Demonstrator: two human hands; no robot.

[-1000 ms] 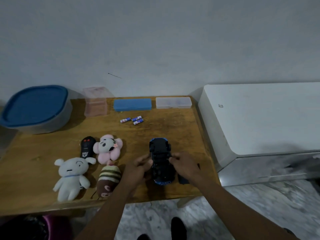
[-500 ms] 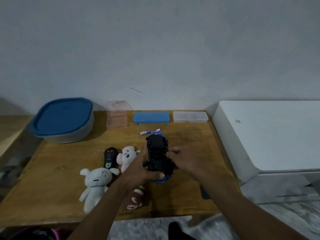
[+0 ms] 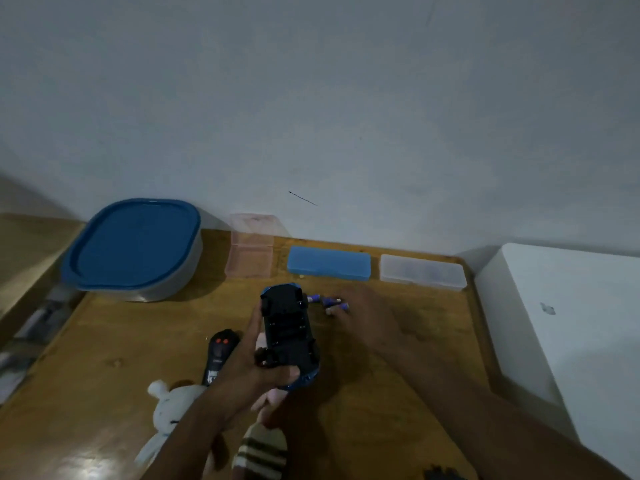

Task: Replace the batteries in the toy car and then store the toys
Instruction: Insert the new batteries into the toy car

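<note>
Head view: left hand (image 3: 254, 372) grips upturned toy car (image 3: 289, 336); right hand (image 3: 367, 315), fingers spread, touches batteries (image 3: 329, 302).

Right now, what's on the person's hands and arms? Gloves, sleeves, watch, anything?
Nothing visible. Both the left hand and the right hand are bare: no gloves, and no rings that can be made out in the dim, slightly blurred frame. Both forearms are uncovered down to the frame's bottom edge, with no sleeve cuffs, watch, bands, cables or markings showing.
</note>
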